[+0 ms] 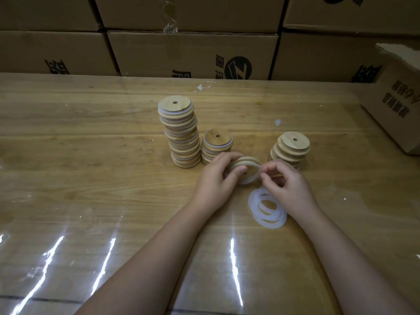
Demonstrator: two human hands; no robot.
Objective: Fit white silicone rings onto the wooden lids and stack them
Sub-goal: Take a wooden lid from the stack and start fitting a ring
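L hand (216, 178) grips lid (246, 163) | R hand (286, 180) pinches ring (253, 178)

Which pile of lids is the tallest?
The left pile. It leans a bit and rises well above the short middle pile and the right pile.

Left hand (216, 178) covers part of 1 lid (247, 160) (right box (395, 103) cropped).
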